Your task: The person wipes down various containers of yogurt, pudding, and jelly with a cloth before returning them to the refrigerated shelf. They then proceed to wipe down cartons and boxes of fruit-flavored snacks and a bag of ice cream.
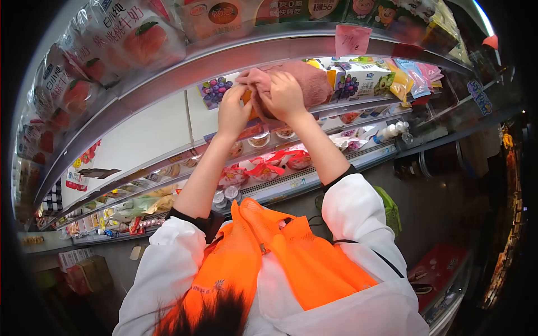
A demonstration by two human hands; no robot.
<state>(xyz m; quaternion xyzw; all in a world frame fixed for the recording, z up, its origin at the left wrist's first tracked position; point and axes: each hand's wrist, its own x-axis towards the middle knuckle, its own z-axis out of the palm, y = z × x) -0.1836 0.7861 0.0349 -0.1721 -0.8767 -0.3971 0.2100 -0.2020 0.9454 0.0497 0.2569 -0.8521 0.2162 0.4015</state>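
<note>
Orange vest (pixel 314 263) hanging nearest us, we are reaching both arms upward, left hand (pixel 232 112) pinching the pink cloth (pixel 305 81) at its edge, right hand (pixel 286 96) clutching its bunched middle, cloth lying against the chiller shelf (pixel 336 107), juice cartons (pixel 358 81) standing just beside it.

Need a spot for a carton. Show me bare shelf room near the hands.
Bare white stretch of shelf left of the left hand, beyond the grape carton. Crowded right of the right hand and pink cloth, where cartons stand packed; lower shelves full of packets.

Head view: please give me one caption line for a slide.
Left hand and right hand hold a pink cloth at a cooler shelf beside drink cartons.
</note>
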